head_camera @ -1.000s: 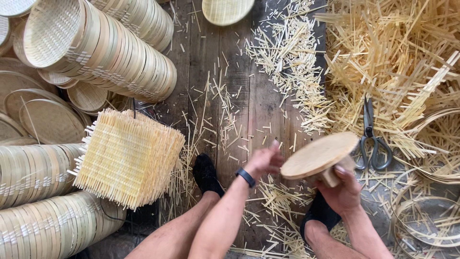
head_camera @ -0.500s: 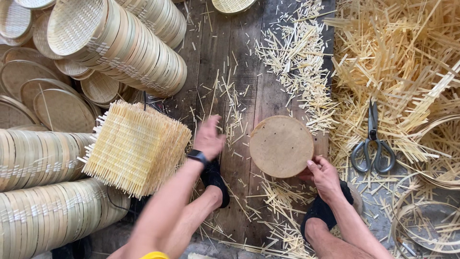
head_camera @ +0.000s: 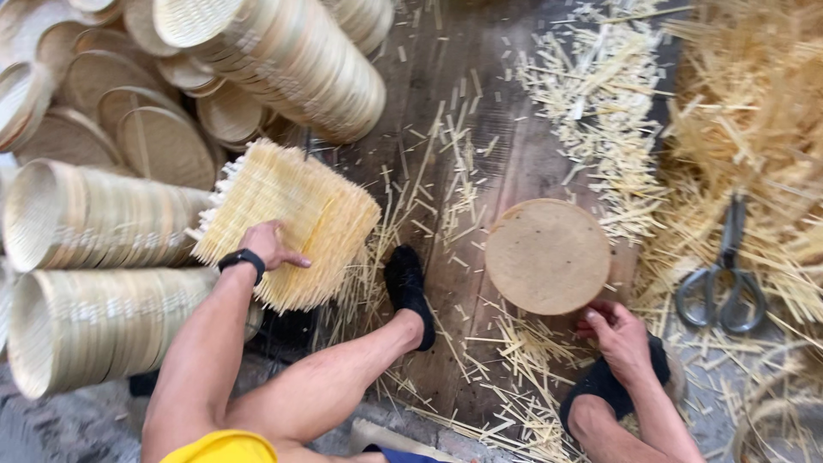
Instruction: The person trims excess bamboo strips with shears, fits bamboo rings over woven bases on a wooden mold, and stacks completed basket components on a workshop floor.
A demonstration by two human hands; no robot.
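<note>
dark wooden floor strewn with bamboo slivers: left hand rests flat, fingers together, on the pale square stack of woven bamboo mats at centre left, which could topple, while right hand fingers curl under the round wooden disc, liable to tip.

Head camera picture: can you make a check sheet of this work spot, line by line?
Surface: dark wooden floor, strewn with bamboo slivers.
Job's things: stack of woven mats under the left hand; round wooden disc, its lower edge held by the right hand.
Clutter: scissors on the straw heap.
Grippers: left hand rests flat, open; right hand grips the disc.
Cables: nothing seen.
Surroundings: rolls of stacked baskets, flat trays.
</note>
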